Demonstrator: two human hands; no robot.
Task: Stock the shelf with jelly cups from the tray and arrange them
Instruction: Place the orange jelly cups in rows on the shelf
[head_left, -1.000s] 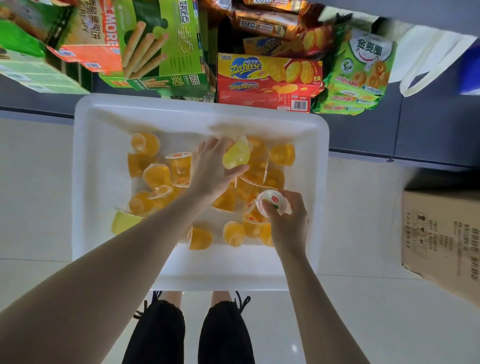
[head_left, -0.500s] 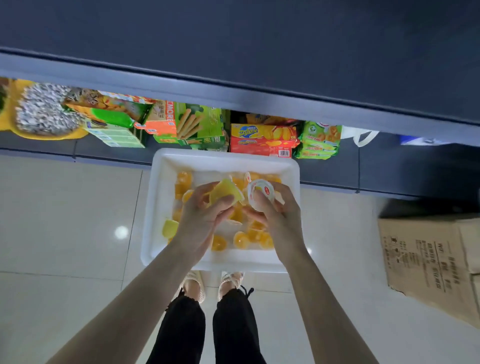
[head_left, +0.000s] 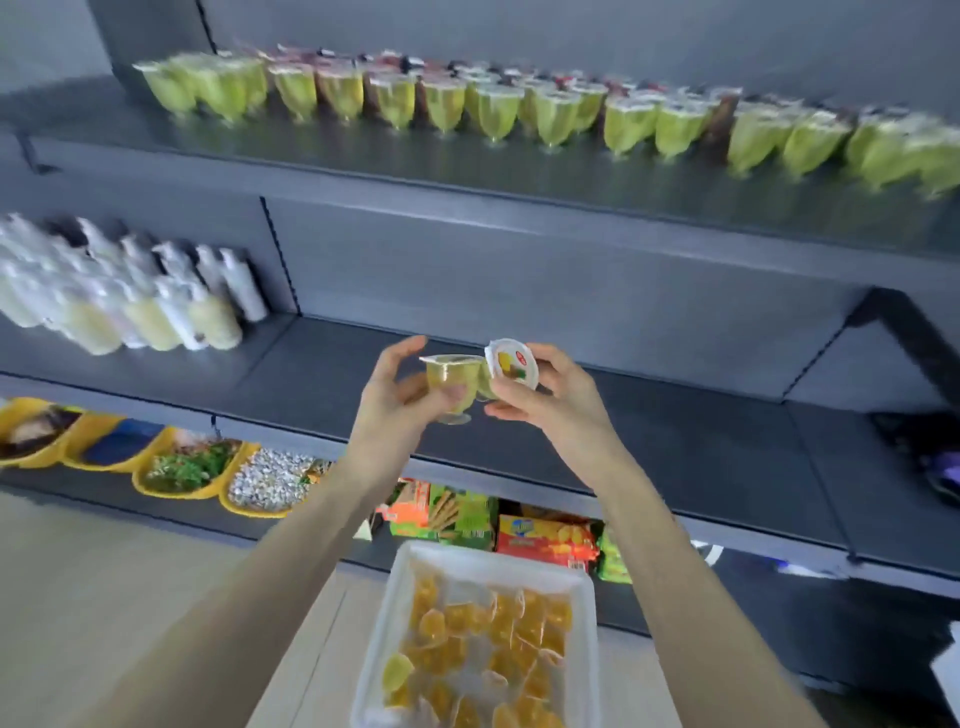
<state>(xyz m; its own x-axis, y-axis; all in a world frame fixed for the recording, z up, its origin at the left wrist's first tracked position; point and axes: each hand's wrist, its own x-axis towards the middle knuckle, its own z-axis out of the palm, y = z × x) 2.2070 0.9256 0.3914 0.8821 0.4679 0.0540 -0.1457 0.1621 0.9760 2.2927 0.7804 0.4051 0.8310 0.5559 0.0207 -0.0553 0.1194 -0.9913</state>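
Observation:
My left hand (head_left: 392, 397) grips a yellow-green jelly cup (head_left: 451, 383) held upright in front of the middle shelf (head_left: 649, 431). My right hand (head_left: 545, 400) holds a second jelly cup (head_left: 511, 364) tilted, its printed lid facing me, touching the first cup. Below, the white tray (head_left: 387, 623) on the floor holds several orange jelly cups and one or two yellow-green ones. The top shelf (head_left: 467, 166) carries a long row of green jelly cups (head_left: 545, 117).
White and pale yellow bottles (head_left: 130, 301) stand at the left of the middle shelf. Yellow bins of sweets (head_left: 182, 467) and snack boxes (head_left: 540, 530) fill the bottom shelf. A dark object (head_left: 930, 457) lies at the middle shelf's right end.
Both hands lifted their cups out of the tray up to the level of the middle shelf. My view rose from the floor to the shelves.

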